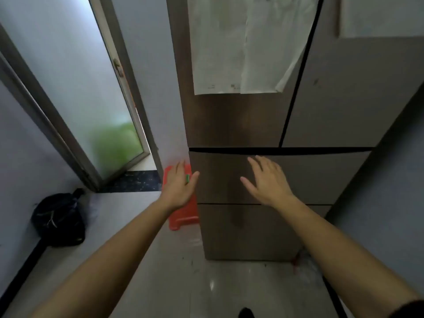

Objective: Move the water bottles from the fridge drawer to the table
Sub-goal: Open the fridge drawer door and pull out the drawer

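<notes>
A brown fridge (241,125) stands in front of me with two closed drawers at the bottom. My right hand (267,180) is held out flat, fingers spread, in front of the upper drawer (321,175), just below its top edge. My left hand (181,187) reaches out with its fingers apart at the drawer's left edge; a green band sits on one finger. Both hands hold nothing. The lower drawer (247,232) is closed too. No water bottle and no table is in view.
A red plastic stool (183,216) stands on the floor left of the fridge. A black bag (58,219) lies against the left wall. A frosted glass door (75,88) is on the left. White papers (241,47) hang on the fridge door.
</notes>
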`<action>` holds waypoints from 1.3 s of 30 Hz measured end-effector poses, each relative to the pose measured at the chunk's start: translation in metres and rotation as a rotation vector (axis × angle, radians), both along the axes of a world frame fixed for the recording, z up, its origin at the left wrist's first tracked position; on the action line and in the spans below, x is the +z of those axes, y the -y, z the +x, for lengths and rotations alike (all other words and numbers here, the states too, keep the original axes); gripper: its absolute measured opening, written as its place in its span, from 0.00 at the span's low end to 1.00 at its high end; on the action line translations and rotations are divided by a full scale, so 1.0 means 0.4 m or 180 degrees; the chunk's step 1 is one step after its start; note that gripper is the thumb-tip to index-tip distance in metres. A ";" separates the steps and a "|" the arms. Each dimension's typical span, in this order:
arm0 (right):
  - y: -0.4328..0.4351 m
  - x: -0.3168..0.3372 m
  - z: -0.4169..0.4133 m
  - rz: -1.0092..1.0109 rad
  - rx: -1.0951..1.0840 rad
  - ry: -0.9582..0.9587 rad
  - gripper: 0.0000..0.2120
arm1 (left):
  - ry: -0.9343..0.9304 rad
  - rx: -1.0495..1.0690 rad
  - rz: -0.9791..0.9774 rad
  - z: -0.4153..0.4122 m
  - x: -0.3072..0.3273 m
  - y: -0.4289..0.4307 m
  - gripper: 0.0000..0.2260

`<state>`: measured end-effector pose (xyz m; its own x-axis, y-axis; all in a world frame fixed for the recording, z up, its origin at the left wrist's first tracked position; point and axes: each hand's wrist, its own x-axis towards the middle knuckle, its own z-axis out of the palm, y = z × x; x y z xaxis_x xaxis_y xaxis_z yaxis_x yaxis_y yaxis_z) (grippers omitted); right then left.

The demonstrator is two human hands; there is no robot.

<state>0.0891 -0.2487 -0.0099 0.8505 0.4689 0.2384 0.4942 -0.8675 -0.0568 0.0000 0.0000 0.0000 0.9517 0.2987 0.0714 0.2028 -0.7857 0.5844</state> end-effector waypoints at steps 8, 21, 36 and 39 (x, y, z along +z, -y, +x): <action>-0.111 -0.135 0.235 -0.0206 0.0458 0.0088 0.34 | 0.0406 0.0256 -0.0802 0.241 -0.054 -0.024 0.24; -0.172 -0.176 0.240 0.0234 0.0007 0.0085 0.39 | 0.0416 0.0545 -0.1611 0.359 -0.105 -0.048 0.09; -0.024 -0.207 -0.149 0.1390 -0.0358 0.0217 0.24 | 0.0315 -0.1196 -0.1544 -0.007 -0.135 0.038 0.26; 0.024 -0.210 -0.238 0.1704 -0.0478 0.0014 0.24 | 0.0106 -0.1294 -0.2376 -0.026 -0.119 0.087 0.25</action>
<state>-0.0062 -0.2582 -0.0941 0.8972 0.1548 0.4137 0.3684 -0.7790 -0.5074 -0.0103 -0.0346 -0.0478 0.9961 -0.0860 0.0216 -0.0385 -0.1999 0.9791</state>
